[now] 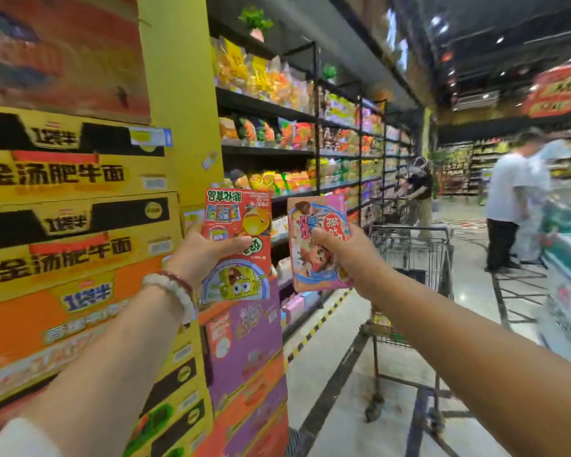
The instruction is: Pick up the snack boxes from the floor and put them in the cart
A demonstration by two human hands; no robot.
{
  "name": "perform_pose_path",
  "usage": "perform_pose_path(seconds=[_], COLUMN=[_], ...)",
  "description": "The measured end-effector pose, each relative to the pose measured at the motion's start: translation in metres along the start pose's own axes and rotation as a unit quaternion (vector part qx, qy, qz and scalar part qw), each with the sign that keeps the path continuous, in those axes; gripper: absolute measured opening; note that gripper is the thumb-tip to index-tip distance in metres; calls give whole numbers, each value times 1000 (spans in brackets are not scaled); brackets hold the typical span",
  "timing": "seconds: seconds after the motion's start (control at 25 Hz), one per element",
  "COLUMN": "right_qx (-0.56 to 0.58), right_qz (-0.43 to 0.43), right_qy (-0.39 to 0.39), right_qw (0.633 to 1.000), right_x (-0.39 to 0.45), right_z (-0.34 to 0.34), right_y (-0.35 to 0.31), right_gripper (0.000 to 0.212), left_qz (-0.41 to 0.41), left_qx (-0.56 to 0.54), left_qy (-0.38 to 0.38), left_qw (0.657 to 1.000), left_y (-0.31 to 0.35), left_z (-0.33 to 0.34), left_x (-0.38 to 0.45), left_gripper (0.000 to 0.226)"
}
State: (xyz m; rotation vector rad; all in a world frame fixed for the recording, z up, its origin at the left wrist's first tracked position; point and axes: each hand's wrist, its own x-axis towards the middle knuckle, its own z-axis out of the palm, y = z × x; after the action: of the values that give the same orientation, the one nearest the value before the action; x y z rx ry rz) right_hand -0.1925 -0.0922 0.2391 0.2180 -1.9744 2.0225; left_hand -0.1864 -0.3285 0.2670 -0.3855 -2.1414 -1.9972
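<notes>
In a supermarket aisle, beside a tall stack of yellow and orange instant-noodle cartons [73, 206], both arms are stretched forward, each hand carrying one snack box upright at chest height. The left hand [208, 250] grips the red cartoon-printed snack box [236, 245] across its middle, thumb pressed on the front face and fingers curled behind; a beaded bracelet [175, 291] sits on that wrist. The right hand [338, 249] pinches the pink snack box [317, 242] the same way, thumb on the front, fingers wrapped round the back. The two boxes sit just beside each other without touching, printed upside down as seen from the head view.

The wire shopping cart [412, 249] stands ahead and to the right, its basket partly hidden behind the right forearm; what lies inside it cannot be told. Snack shelves [310, 136] run along the left, and other shoppers stand further down the aisle.

The boxes seem to be already lifted, so the carrying step appears to be in hand. The next move likely calls for swinging both hands rightward over the basket rim, lowering, then opening the fingers so each box drops inside rather than catching on the wire edge.
</notes>
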Motion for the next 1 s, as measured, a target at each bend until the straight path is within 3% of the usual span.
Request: perform_pose_path(seconds=[0.12, 0.24, 0.44, 0.72, 1.0], right_qx=[6, 5, -44, -54, -66], right_qz=[0, 2, 2, 7, 34], right_qy=[42, 78, 122, 162, 156], right_qw=[999, 997, 992, 985, 985], right_x=[32, 57, 104, 204, 317], right_z=[-29, -61, -126, -243, -322], right_y=[13, 25, 58, 105, 155], right_gripper=[56, 48, 47, 40, 30], left_qz=[11, -9, -27, -66, -93], left_qx=[-11, -40, -88, -118, -129], left_qy=[-49, -89, -128, -167, -189], left_qw=[999, 995, 987, 977, 969], left_y=[-16, -35, -76, -134, -185], left_z=[28, 63, 138, 264, 364], left_x=[51, 95, 166, 283, 392], left_gripper=[58, 70, 42, 93, 80])
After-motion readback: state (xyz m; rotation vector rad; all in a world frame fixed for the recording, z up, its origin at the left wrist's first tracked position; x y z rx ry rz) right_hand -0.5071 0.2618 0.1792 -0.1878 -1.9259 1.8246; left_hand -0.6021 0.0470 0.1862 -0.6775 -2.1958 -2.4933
